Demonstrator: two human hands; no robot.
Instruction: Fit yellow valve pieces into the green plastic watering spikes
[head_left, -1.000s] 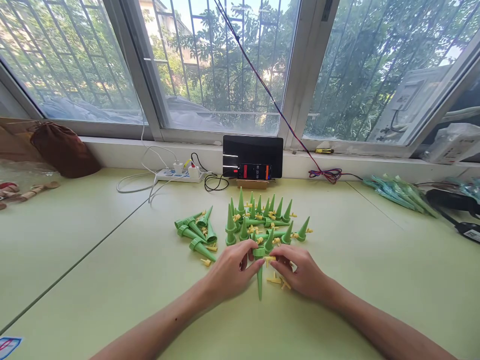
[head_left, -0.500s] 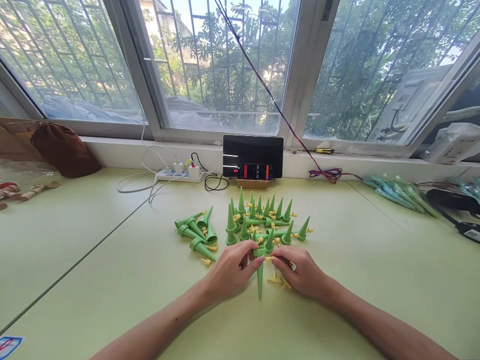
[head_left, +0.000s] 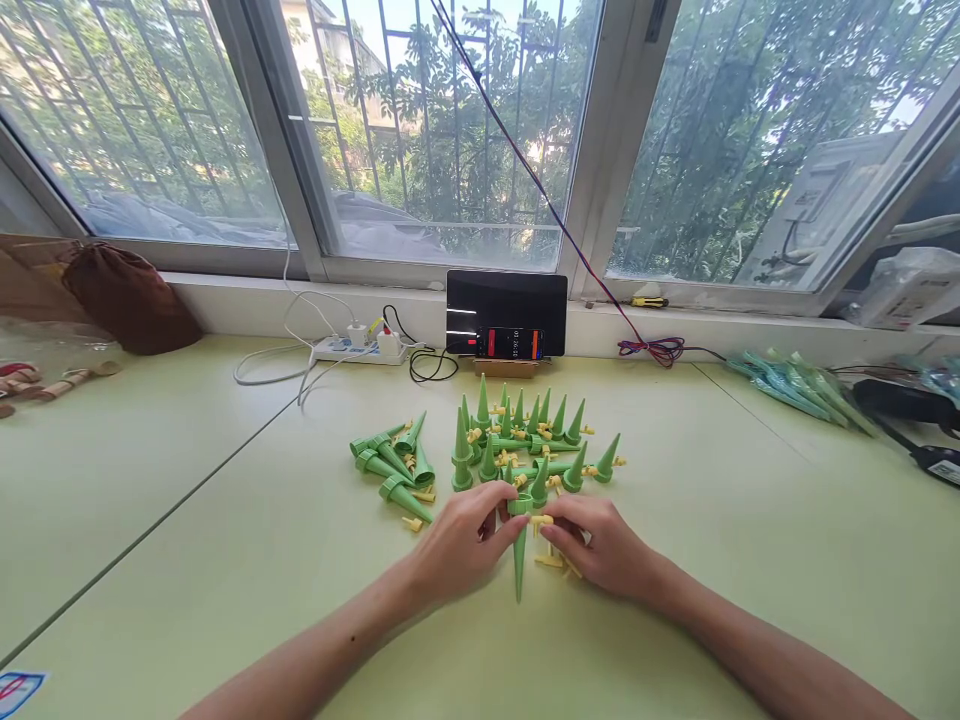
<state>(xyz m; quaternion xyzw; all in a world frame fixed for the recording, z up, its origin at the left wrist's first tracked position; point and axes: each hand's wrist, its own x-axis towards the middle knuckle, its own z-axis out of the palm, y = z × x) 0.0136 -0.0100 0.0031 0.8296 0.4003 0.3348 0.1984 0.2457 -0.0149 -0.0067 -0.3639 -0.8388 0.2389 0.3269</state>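
My left hand (head_left: 461, 545) is closed on the wide end of a green cone spike (head_left: 519, 560), whose tip points toward me just above the table. My right hand (head_left: 604, 548) pinches a small yellow valve piece (head_left: 540, 520) against the side of that spike's top. A couple of loose yellow pieces (head_left: 551, 561) lie under my right fingers. Just beyond my hands stands a cluster of upright green spikes (head_left: 525, 440) with yellow parts among them. To its left lies a small heap of spikes on their sides (head_left: 394, 462).
The pale green table (head_left: 187, 540) has a seam running diagonally at left. A tablet and phone (head_left: 507, 313) lean on the sill, with a power strip (head_left: 356, 348) and cables beside them. A brown bag (head_left: 127, 298) sits far left; packaged green items (head_left: 802, 388) lie right.
Almost nothing has moved. My hands and the held spike have shifted very slightly, with both grips kept.
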